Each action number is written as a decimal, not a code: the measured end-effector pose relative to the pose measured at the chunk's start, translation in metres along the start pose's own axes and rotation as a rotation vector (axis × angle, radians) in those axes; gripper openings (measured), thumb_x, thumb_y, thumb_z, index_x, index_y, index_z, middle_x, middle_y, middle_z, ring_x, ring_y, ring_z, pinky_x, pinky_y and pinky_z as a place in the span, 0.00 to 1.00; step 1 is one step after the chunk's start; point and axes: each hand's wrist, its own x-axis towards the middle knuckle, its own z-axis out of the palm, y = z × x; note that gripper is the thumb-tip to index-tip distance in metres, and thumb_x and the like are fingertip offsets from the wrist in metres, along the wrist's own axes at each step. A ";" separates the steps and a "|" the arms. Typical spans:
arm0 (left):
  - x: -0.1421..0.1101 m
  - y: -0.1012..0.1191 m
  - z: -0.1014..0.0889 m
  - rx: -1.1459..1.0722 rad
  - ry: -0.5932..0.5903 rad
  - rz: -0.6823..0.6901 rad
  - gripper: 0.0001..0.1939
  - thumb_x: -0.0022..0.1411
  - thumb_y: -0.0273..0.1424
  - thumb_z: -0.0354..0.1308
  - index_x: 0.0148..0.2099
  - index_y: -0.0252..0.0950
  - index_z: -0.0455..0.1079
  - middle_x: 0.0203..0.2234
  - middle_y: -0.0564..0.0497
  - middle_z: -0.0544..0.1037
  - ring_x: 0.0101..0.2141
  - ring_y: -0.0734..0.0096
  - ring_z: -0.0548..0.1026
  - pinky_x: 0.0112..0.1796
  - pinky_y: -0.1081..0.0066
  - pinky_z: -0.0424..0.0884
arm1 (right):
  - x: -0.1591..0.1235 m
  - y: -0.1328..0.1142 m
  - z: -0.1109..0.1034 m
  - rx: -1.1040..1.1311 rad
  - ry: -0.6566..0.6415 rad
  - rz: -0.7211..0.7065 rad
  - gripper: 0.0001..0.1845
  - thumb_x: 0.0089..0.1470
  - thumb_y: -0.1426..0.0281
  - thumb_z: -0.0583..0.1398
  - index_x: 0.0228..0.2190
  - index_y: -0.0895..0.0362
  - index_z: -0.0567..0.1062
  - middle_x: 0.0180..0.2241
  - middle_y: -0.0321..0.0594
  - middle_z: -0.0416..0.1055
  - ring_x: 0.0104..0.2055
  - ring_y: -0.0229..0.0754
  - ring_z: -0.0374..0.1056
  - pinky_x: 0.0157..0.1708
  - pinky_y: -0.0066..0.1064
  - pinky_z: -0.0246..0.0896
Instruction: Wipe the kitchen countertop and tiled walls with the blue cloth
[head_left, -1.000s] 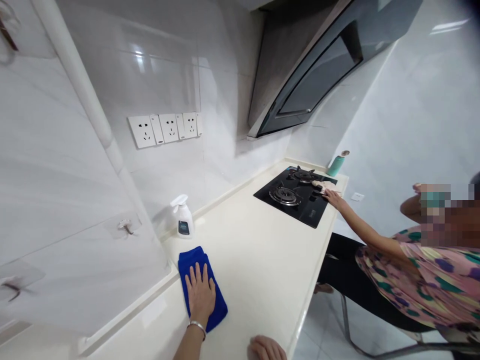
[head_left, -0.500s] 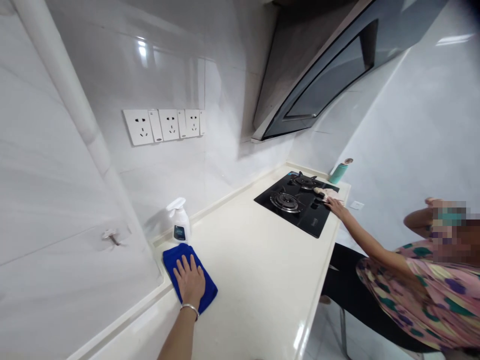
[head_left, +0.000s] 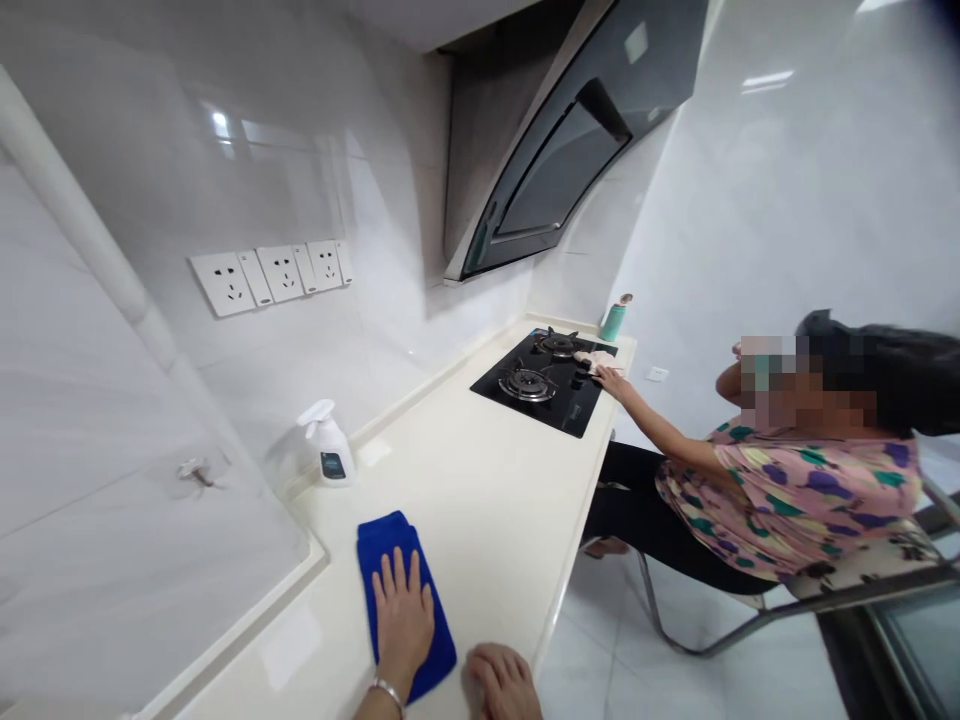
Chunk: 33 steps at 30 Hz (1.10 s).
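Observation:
My left hand (head_left: 405,615), with a silver bracelet at the wrist, lies flat on a folded blue cloth (head_left: 381,530). Its fingers are stretched out over the cloth, which rests on the cream countertop (head_left: 480,500). To the right of the cloth, near the counter's front edge, my right hand (head_left: 504,682) rests with its fingers curled and close together. Nothing shows in it, though its fingertips are partly hidden. A white spray bottle (head_left: 328,445) with a dark label stands upright against the wall, beyond the cloth.
A seated person (head_left: 810,490) reaches a hand onto a pale cloth (head_left: 598,361) on the black gas hob (head_left: 559,412). Behind the hob stands a green bottle (head_left: 613,322). The range hood (head_left: 562,170) overhangs it. Wall sockets (head_left: 281,272) and a tap-like fitting (head_left: 196,471) are at left.
The blue cloth has slid under my left hand away from the spray bottle, toward me. My right hand has come into view at the bottom. The camera has turned to the right.

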 end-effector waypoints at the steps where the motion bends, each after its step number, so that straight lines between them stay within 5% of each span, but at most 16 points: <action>1: -0.011 0.008 -0.004 -0.009 0.002 0.030 0.30 0.66 0.31 0.47 0.70 0.37 0.53 0.68 0.37 0.55 0.69 0.44 0.47 0.63 0.41 0.55 | 0.001 -0.005 -0.003 0.023 0.005 0.005 0.28 0.42 0.74 0.56 0.49 0.51 0.69 0.47 0.42 0.73 0.49 0.50 0.69 0.51 0.43 0.63; 6: -0.064 0.024 -0.034 -0.008 -0.022 0.170 0.34 0.66 0.32 0.48 0.72 0.42 0.44 0.70 0.42 0.51 0.69 0.48 0.49 0.62 0.45 0.61 | 0.000 -0.015 -0.009 0.089 0.070 0.017 0.26 0.42 0.77 0.53 0.46 0.53 0.69 0.45 0.42 0.72 0.49 0.47 0.68 0.52 0.42 0.62; 13: -0.115 0.008 -0.082 0.017 -0.136 0.372 0.33 0.69 0.34 0.47 0.72 0.45 0.40 0.71 0.48 0.48 0.69 0.54 0.51 0.61 0.52 0.64 | -0.005 -0.014 -0.015 0.139 0.042 0.035 0.29 0.43 0.80 0.52 0.48 0.52 0.69 0.49 0.41 0.71 0.53 0.47 0.66 0.56 0.45 0.61; 21: -0.139 -0.076 -0.151 -0.160 -0.440 0.622 0.33 0.68 0.34 0.48 0.71 0.53 0.41 0.70 0.57 0.49 0.69 0.64 0.49 0.65 0.55 0.58 | -0.005 -0.019 -0.021 0.105 0.002 0.067 0.27 0.44 0.80 0.52 0.48 0.54 0.69 0.49 0.42 0.71 0.53 0.46 0.64 0.57 0.45 0.58; 26: -0.151 -0.105 -0.169 -0.174 -0.477 0.570 0.37 0.65 0.28 0.50 0.71 0.55 0.42 0.69 0.58 0.52 0.68 0.67 0.52 0.66 0.57 0.58 | -0.006 -0.020 -0.021 0.077 -0.016 0.080 0.26 0.45 0.79 0.53 0.47 0.54 0.69 0.49 0.42 0.71 0.53 0.46 0.63 0.57 0.43 0.57; 29: -0.167 -0.088 -0.161 -0.120 -0.432 0.444 0.40 0.62 0.22 0.47 0.71 0.51 0.40 0.70 0.55 0.50 0.68 0.65 0.51 0.66 0.56 0.57 | -0.006 -0.021 -0.021 0.072 -0.021 0.090 0.25 0.46 0.79 0.53 0.47 0.54 0.69 0.49 0.42 0.70 0.54 0.46 0.63 0.57 0.44 0.56; 33: -0.198 -0.056 -0.140 0.001 -0.260 0.171 0.34 0.67 0.30 0.47 0.72 0.45 0.42 0.70 0.47 0.51 0.68 0.57 0.51 0.64 0.52 0.61 | -0.007 -0.020 -0.021 0.073 -0.040 0.097 0.24 0.48 0.78 0.53 0.48 0.54 0.69 0.50 0.43 0.70 0.55 0.47 0.62 0.57 0.44 0.55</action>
